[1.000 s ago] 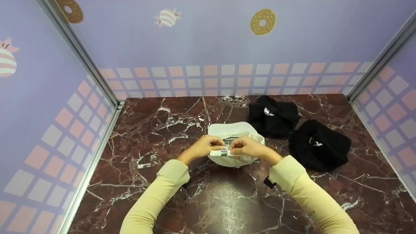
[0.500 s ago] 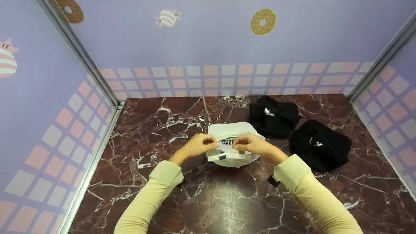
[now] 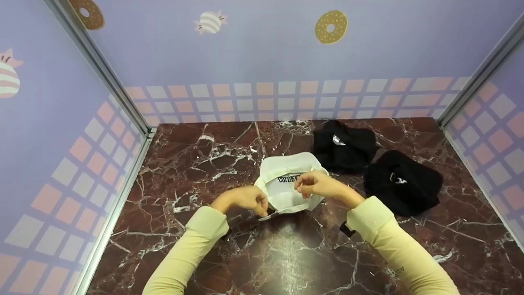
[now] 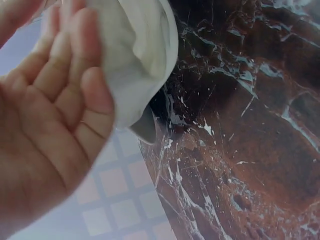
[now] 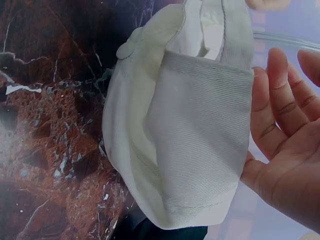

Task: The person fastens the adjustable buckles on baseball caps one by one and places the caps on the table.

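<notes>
A white baseball cap [image 3: 286, 164] lies inside up on the table, its brim at the far side and dark lettering showing inside. My left hand [image 3: 245, 199] is at its near left corner, thumb and fingertips pinching the end of the back strap [image 3: 282, 212], which hangs out at the near edge. The left wrist view hides that pinch; it shows the other fingers loosely bent. Over the cap's right side hovers my right hand [image 3: 318, 185], fingers loosely bent with nothing between them. In the right wrist view they are close beside the cap's fabric [image 5: 200, 140].
Two black caps lie to the right: one farther back [image 3: 346, 151], just behind the white cap, and one nearer [image 3: 403, 184]. The dark red marbled tabletop [image 3: 184, 172] is bounded by purple patterned walls [image 3: 262, 53] at the back and sides.
Both hands held the strap by its metal buckle; then they came apart. My left hand has moved down and toward me, drawing the strap end outward. The cap's interior shows more.
</notes>
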`<control>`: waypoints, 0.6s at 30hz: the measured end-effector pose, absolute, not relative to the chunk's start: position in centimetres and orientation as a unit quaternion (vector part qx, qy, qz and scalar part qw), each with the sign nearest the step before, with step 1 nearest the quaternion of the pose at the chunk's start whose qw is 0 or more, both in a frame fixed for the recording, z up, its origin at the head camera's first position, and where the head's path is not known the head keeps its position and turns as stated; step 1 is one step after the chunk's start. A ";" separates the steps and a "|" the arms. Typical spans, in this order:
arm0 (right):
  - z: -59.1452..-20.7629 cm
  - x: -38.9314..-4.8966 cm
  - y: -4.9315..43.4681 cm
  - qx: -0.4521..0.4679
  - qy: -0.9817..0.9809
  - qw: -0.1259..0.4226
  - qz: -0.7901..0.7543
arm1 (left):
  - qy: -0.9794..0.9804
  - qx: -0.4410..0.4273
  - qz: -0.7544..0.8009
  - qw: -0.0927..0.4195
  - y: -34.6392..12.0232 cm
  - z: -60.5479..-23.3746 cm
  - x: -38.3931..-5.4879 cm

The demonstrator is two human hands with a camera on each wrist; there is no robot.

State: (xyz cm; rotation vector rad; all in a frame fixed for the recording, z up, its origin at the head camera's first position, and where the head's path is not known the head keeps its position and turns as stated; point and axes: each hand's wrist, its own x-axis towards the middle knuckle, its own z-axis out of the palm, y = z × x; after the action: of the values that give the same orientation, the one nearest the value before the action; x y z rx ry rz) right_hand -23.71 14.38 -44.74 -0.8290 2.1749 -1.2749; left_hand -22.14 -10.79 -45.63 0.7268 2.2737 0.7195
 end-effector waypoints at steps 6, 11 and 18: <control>-44.9 -23.7 14.4 -0.297 0.798 0.238 -0.467 | 0.863 0.287 0.237 0.340 -10.7 -46.7 -21.3; -45.2 -23.3 14.0 -0.310 0.815 0.173 -0.457 | 0.853 0.318 0.282 0.303 -10.5 -47.6 -20.9; -46.1 -22.2 12.8 -0.406 0.856 -0.066 -0.313 | 0.823 0.323 0.379 0.272 -10.3 -47.7 -21.3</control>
State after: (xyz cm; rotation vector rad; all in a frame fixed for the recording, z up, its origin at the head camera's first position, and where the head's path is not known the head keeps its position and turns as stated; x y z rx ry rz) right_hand -22.20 12.76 -46.13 -1.3316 2.8094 -1.0283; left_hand -21.30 -10.27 -47.69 0.8699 2.2163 1.0203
